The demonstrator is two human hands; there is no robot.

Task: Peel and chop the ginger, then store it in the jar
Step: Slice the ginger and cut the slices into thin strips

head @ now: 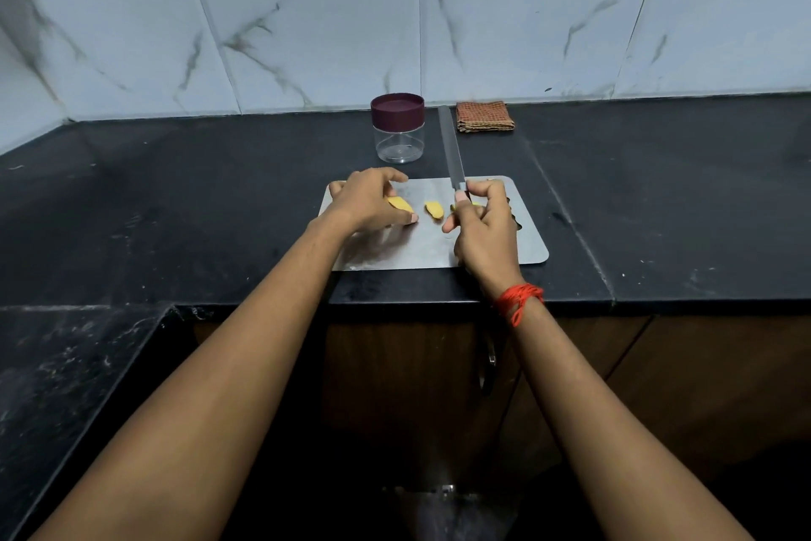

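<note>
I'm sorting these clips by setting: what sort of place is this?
Most likely a home kitchen: a dark stone counter backed by marble-look wall tiles, a steel chopping board with ginger on it, a knife gripped by the right hand, and a lidded jar behind.

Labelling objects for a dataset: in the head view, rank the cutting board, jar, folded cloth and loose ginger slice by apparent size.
1. cutting board
2. jar
3. folded cloth (farther back, so perhaps understated)
4. loose ginger slice
</note>
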